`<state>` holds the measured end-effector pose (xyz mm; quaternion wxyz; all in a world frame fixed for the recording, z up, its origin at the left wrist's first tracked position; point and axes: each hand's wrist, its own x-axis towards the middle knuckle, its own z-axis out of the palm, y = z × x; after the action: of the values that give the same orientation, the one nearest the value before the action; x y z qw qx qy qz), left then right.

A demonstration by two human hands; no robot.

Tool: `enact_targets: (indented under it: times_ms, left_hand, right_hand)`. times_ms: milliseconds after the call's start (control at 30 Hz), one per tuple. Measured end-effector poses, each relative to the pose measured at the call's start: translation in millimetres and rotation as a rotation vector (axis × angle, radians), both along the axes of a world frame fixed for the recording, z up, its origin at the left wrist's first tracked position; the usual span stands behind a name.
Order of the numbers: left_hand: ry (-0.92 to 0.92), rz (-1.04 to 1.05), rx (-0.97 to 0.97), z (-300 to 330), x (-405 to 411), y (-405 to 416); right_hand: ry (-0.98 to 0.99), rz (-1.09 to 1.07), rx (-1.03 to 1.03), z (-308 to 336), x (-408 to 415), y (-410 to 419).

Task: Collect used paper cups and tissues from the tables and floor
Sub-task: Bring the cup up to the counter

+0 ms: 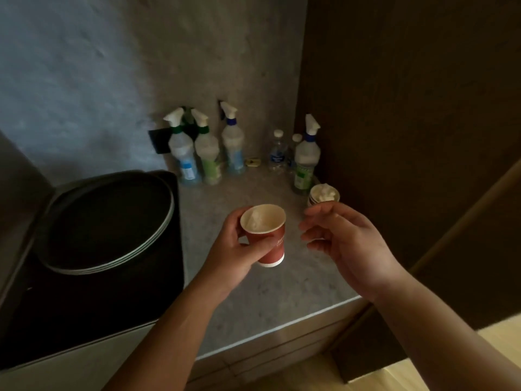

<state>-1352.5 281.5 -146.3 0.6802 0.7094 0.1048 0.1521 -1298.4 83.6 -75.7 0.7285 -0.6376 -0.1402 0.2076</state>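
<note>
From the head camera, looking down at a grey stone counter (253, 292) in a dim corner: the left hand (234, 249) grips a red paper cup (266, 238) round its side, held above the counter and tilted a little toward the viewer. Something pale lies inside it — perhaps a tissue (258, 222), though it is too blurred to be sure. The right hand (338, 238) hovers just beside the cup, fingers loosely curled and holding nothing, apart from the cup's rim.

Just behind the right hand's fingertips a second stack of paper cups (324, 197) stands on the counter, stuffed with crumpled white tissue (324, 193).

Along the back wall stand four spray bottles — three in a group on the left (207, 153) and one nearer the dark wooden panel on the right (306, 156). Between them are two small water bottles (277, 152) with white caps, and a small yellowish object (251, 162) too small to make out.

To the left of the counter sits a black block (118, 300) bearing a stack of dark round trays (110, 221).
</note>
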Motion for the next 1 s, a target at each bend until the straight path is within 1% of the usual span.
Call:
enact_targets:
  times_ms: [133, 233, 367, 567, 733, 900, 1000]
  left_hand:
    - [0.026, -0.021, -0.005, -25, 46, -20]
    - [0.062, -0.012, -0.047, -43, 77, -36]
    - [0.118, -0.072, -0.064, -68, 105, -62]
    - [0.189, -0.129, -0.102, -99, 130, -88]
    - [0.191, -0.161, -0.101, -117, 143, -99]
    - [0.188, -0.195, -0.091, -120, 145, -106]
    - [0.189, -0.181, -0.070, -115, 143, -106]
  right_hand:
    - [0.039, -0.037, 0.007, -14, 39, -18]
    - [0.074, -0.053, 0.013, -26, 65, -31]
    - [0.108, -0.079, 0.020, -43, 94, -45]
    - [0.170, -0.083, 0.039, -58, 119, -52]
    - [0.183, -0.081, 0.055, -62, 126, -56]
    - [0.152, -0.056, 0.054, -61, 132, -62]
    - [0.135, -0.046, 0.059, -61, 134, -66]
